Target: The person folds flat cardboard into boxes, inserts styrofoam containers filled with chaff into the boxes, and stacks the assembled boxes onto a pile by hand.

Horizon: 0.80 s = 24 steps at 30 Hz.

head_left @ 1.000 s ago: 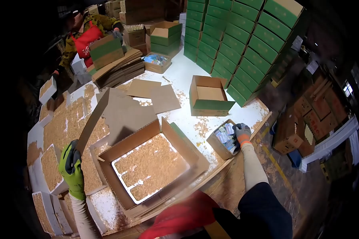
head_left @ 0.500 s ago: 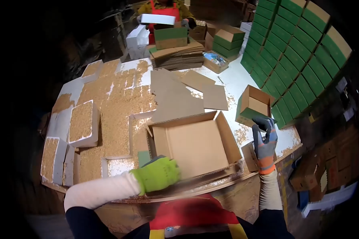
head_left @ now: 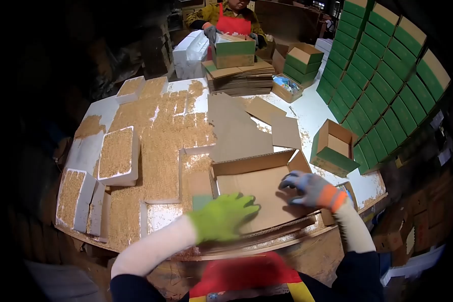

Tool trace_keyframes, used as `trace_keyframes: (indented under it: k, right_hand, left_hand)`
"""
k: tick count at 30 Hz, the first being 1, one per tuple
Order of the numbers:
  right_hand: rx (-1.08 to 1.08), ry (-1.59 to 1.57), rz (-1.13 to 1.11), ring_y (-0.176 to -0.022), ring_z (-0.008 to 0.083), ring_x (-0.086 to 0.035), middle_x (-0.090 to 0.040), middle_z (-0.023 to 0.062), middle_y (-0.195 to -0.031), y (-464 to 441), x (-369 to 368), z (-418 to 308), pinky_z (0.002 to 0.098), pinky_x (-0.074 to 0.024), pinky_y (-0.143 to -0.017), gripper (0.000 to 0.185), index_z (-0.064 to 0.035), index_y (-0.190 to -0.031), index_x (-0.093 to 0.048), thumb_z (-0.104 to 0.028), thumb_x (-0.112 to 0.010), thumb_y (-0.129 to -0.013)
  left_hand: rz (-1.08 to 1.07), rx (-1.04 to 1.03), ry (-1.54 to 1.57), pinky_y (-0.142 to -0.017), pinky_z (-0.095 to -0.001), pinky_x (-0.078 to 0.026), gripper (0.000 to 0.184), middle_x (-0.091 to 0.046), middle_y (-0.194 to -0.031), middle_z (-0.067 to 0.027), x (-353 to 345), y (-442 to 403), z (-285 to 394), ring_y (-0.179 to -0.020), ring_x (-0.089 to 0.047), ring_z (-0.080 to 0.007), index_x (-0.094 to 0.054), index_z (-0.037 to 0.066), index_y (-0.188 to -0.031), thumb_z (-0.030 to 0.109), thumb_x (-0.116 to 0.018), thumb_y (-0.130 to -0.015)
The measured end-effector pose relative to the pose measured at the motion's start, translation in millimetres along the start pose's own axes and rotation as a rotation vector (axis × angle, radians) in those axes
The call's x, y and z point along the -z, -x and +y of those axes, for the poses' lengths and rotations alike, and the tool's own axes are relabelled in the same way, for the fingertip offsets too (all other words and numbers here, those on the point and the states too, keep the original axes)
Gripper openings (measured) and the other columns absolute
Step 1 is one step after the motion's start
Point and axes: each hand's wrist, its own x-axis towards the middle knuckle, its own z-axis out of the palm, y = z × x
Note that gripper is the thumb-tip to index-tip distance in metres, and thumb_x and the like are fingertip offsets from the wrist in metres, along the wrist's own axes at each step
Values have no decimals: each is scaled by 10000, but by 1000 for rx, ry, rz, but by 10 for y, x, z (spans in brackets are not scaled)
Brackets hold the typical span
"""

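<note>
In the head view, spreading the left hand (head_left: pixel 220 217) wide at six o'clock and half-curling the right hand (head_left: pixel 311 189) at four (both apparently empty). Reaching over the open carton (head_left: pixel 254 163) at five on the counter (head_left: pixel 312 103), perhaps to smooth its base (head_left: pixel 244 187).

At 2 o'clock — tall stack of green bxs (head_left: pixel 382 85). At 12 — co-worker (head_left: pixel 201 19) w/ red apron (head_left: pixel 234 24). Near 11, white ctnr (head_left: pixel 187 54); toward 4, brown ctns (head_left: pixel 393 234) on flr.

Looks matt and smooth on the cardboard box (head_left: pixel 254 187) under left hand (head_left: pixel 223 216) and right hand (head_left: pixel 307 189), rough on the tan granules (head_left: pixel 159 173) left of both.
</note>
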Motion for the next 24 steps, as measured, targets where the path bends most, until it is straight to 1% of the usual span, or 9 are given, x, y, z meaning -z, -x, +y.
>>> trace_keyframes:
  k: [3,9,11,13,15,17,20,21,24]
  right_hand:
    - [-243,-605,632,-819,156,-647,-679,87,-999,517,141,261,270,-527,-743,242,-23,-1096,-648,-85,-665,-863]
    - [-257,-819,618,-887,124,-619,-665,60,-1015,441,-252,394,268,-518,-791,296,1,-1149,-640,-82,-675,-867]
    - [-317,-954,571,-920,124,-617,-654,50,-996,383,-291,409,276,-520,-817,282,-5,-1121,-649,-67,-686,-849]
    - [-176,-880,454,-915,129,-625,-665,40,-995,308,-568,756,297,-526,-824,295,-21,-1111,-658,-83,-688,-824]
    - [121,-264,103,-990,206,-637,-661,101,-1093,-74,-714,293,373,-516,-886,334,-46,-1091,-674,-216,-741,-811]
    - [-84,-463,93,-1106,247,-585,-622,121,-1186,-64,-592,303,406,-470,-958,486,-60,-1150,-651,-322,-790,-766]
    - [-401,-62,675,-1161,338,-523,-547,172,-1281,248,-812,796,435,-412,-1020,731,1,-1249,-557,-447,-808,-729]
    - [-473,95,575,-1189,367,-504,-532,209,-1307,296,-1251,929,449,-393,-1043,726,35,-1271,-541,-512,-701,-823]
    - [-613,-156,254,-1367,399,-395,-438,190,-1480,233,-1306,440,450,-360,-1107,557,-87,-1438,-419,-313,-613,-968]
  left_hand:
    - [557,87,281,-1052,-470,-406,503,-620,-1259,-93,-156,723,-307,-1168,-579,-334,-675,130,-1162,256,-776,-686]
    - [452,97,-185,-1088,-507,-369,421,-676,-1133,-64,67,420,-144,-1190,-565,-343,-694,131,-1106,265,-757,-712]
    - [865,238,478,-1117,-514,-333,462,-628,-1261,-60,-54,466,-294,-1248,-518,-355,-674,132,-1161,316,-750,-744]
    - [849,705,1116,-1105,-506,-333,509,-585,-1344,-84,-233,374,-159,-1292,-476,-358,-675,106,-1160,395,-756,-749]
    - [591,238,90,-1077,-490,-360,543,-578,-1353,-113,-835,44,-213,-1294,-473,-358,-658,63,-1164,388,-772,-743]
    - [463,160,-58,-1052,-451,-422,593,-545,-1342,-174,-961,-75,-177,-1291,-463,-335,-587,6,-1243,290,-809,-772]
    - [1141,716,711,-1074,-426,-388,790,-429,-1376,-177,-1116,-206,-151,-1267,-458,-318,-448,-13,-1377,180,-838,-717]
    - [1027,791,751,-1047,-402,-433,855,-315,-1464,-167,-1348,-209,-230,-1294,-429,-288,-311,-39,-1466,125,-793,-780]
    - [1220,575,1368,-948,-340,-523,648,-524,-1324,-141,-1646,-239,-278,-1117,-586,-218,-338,-42,-1468,51,-613,-888]
